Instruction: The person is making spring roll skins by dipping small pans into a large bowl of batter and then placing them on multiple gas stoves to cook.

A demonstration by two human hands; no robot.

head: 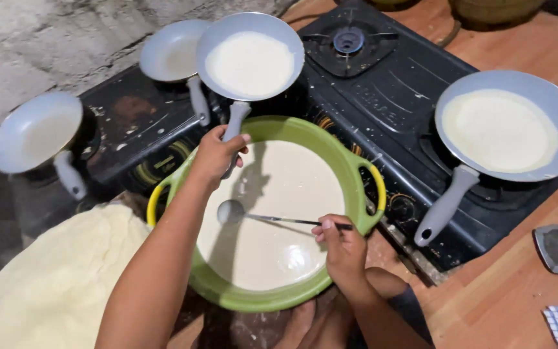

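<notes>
1. Four pale pans sit about the black stove (382,97); a green bowl (272,298) of white batter stands in front on the counter (505,297).
2. The left hand (214,155) is clenched on the handle of the centre pan (250,55) (batter-coated, held above the bowl); tilting it could spill batter.
3. The right hand (343,249) pinches a ladle (230,211) over the batter; it could drip.

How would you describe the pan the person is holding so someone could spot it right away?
Start at the black stove, then the green basin of batter before it. The pan hangs over the basin's far rim, its grey handle in the left hand. It alone is lifted and held; the other three sit on burners.
</notes>
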